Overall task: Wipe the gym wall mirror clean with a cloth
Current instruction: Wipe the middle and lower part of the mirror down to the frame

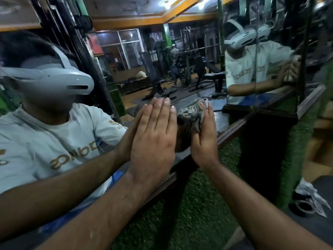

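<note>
The large wall mirror (137,73) fills the left and middle of the head view and reflects me and the gym behind. My left hand (155,139) lies flat against the glass with straight fingers, low near the mirror's bottom edge. Just to its right, my right hand (203,138) presses a crumpled grey patterned cloth (191,112) against the glass with straight fingers. The cloth bulges out to the left of the fingers, and part of it is hidden under the palm.
A dark wooden frame (232,130) runs along the mirror's bottom edge, with green artificial turf (198,213) cladding below it. A second mirror panel (261,60) meets this one at a corner on the right. Crumpled paper and a dark round object (310,201) lie on the floor at right.
</note>
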Demonstrator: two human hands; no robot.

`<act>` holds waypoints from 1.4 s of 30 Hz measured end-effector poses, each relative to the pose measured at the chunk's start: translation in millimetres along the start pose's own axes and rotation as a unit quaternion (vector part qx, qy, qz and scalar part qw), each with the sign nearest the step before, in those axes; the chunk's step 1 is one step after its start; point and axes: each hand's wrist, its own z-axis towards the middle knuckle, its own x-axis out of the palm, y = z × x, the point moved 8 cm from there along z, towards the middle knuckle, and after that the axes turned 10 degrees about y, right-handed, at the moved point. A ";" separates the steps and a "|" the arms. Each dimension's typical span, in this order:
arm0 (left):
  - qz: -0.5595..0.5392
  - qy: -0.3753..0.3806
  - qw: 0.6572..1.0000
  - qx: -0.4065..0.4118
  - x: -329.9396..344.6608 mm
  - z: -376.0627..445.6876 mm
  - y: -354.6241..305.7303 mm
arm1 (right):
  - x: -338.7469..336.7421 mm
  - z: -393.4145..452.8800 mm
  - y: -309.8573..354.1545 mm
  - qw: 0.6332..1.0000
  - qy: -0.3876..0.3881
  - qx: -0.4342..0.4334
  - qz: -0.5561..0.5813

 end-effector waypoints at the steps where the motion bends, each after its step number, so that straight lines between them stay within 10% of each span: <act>1: 0.001 -0.002 1.000 0.000 1.1 2.9 -2.2 | 2.1 7.0 6.7 1.000 0.013 0.007 0.006; 17: -0.036 -0.024 0.999 -0.011 13.3 41.8 -35.2 | -7.0 0.6 -32.7 0.996 0.042 -0.052 -0.054; 23: -0.012 -0.017 1.000 0.019 22.8 50.6 -49.1 | -33.4 28.1 -67.8 0.992 -0.023 0.121 0.028; 28: -0.014 -0.011 0.999 0.029 31.5 65.0 -58.8 | -30.0 18.8 -61.6 0.996 0.056 -0.049 -0.041; 33: -0.020 -0.010 0.998 0.056 38.8 74.1 -77.7 | -61.2 38.5 -104.5 0.993 -0.026 0.116 0.019; 38: -0.024 -0.013 0.998 0.060 47.4 94.7 -94.0 | -55.9 51.7 -85.2 0.999 0.038 -0.031 -0.020; 42: -0.025 -0.005 0.997 0.069 56.3 101.7 -105.5 | -84.9 53.5 -130.1 0.999 -0.012 0.028 -0.010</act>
